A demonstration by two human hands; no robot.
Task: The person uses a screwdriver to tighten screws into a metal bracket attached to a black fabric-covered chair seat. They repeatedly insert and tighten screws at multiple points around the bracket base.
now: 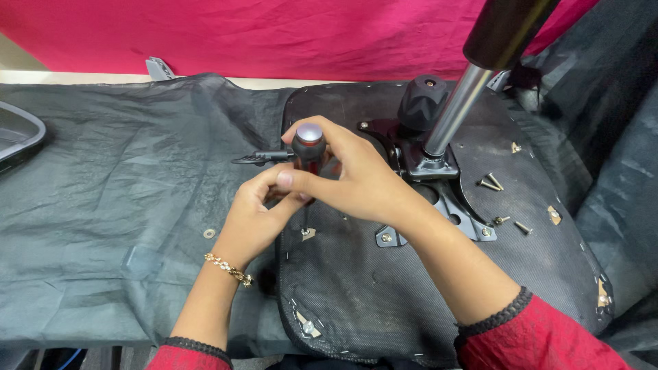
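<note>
- Your right hand (pixel 349 179) grips the upright screwdriver (pixel 309 147) handle, fingers wrapped around it.
- Your left hand (pixel 257 212) fingers pinch its shaft just below, over the seat underside (pixel 356 294).

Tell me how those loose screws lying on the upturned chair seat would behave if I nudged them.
The loose screws look small and light, so they would probably skitter easily. Their round shanks suggest rolling in a curve. The black seat underside looks fabric-covered, which may slow them.
</note>
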